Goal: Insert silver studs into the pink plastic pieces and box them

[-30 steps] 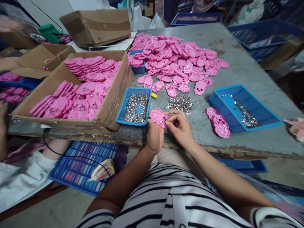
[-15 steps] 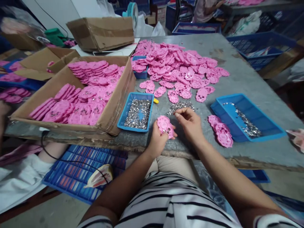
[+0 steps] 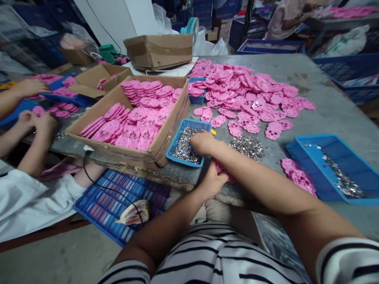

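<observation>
My left hand (image 3: pixel 213 180) holds a pink piece (image 3: pixel 224 170) near the table's front edge, mostly covered by my right forearm. My right hand (image 3: pixel 203 142) reaches into the small blue tray (image 3: pixel 168 154) of silvery metal bits (image 3: pixel 185 146); its fingertips are hidden among them, and whether they hold a bit does not show. Right of that tray lies a loose pile of metal bits (image 3: pixel 247 148) on the table. Behind it spreads a large heap of pink pieces (image 3: pixel 242 88).
A cardboard box (image 3: pixel 173 124) of stacked pink pieces stands left of the small tray. At the right, a larger blue tray (image 3: pixel 319 169) has pink pieces (image 3: pixel 297 175) beside it. Another person's hands (image 3: pixel 41 122) work at the far left.
My right hand has moved left from the loose metal pile into the small blue tray, crossing over the held pink piece. The camera view has shifted left, showing more of the other people's hands.
</observation>
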The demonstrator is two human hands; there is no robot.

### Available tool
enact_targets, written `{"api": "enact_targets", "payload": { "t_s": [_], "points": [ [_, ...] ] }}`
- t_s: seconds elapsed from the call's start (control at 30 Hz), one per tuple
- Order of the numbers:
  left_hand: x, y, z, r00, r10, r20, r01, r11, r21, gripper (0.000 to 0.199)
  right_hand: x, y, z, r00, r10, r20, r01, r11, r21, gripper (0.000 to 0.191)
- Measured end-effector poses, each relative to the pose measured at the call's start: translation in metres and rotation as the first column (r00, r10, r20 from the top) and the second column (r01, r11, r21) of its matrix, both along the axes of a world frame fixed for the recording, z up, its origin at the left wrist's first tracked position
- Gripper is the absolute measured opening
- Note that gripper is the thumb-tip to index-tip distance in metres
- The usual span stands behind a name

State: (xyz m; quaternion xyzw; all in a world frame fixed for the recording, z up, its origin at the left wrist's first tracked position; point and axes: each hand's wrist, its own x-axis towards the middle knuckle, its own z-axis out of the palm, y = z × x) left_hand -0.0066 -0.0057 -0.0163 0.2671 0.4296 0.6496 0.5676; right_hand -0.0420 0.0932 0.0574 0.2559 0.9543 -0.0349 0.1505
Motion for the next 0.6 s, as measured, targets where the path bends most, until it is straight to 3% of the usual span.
{"api": "enact_targets", "payload": {
  "t_s": [0.23,0.47,0.6],
  "points": [
    [0.000,0.001,-0.002,0.992,-0.116,0.057,0.119,0.992,-0.050,0.054,0.008,0.011,0.001,0.998,-0.009,0.057,0.013,0.998,-0.056,0.028],
    [0.000,0.003,-0.004,0.983,-0.127,0.133,0.131,0.991,-0.027,0.052,-0.002,0.012,0.002,1.000,0.002,0.015,-0.001,0.998,-0.067,0.031],
    [0.000,0.002,-0.002,0.987,-0.074,0.142,0.079,0.996,-0.028,0.052,-0.008,0.007,0.001,1.000,0.013,0.012,-0.012,0.999,-0.043,0.030]
  ]
}}
